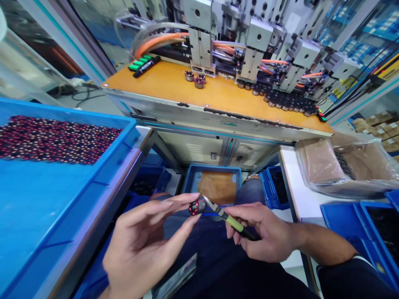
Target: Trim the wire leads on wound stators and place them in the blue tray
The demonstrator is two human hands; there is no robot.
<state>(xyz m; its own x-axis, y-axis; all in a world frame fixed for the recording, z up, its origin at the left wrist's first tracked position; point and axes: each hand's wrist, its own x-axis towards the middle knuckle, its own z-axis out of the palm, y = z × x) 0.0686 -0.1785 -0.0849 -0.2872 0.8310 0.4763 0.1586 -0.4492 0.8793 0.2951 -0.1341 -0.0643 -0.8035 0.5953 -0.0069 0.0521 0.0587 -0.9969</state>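
Left grip (140, 243): pinching, parted only by the dark, red-wound part (197, 206) we hold | part: in front of us, between our two grips | right grip (264, 232): curled round the green-and-black cutters (233, 223), whose tips we hold just beside the part

Holding left hand (135, 253) up at lower left of centre, palm turned inward, with thumb (181, 236) and forefinger (183, 198) stretched rightward into a fingertip pinch and other fingers bunched close, partly hidden. Bringing right hand (266, 230) in near it, not touching, curled into a closed grip with fingertips toward the left. Running bare right forearm (321, 245) in from lower right, wrist about straight, showing far less of the left arm, cut off at the bottom edge.
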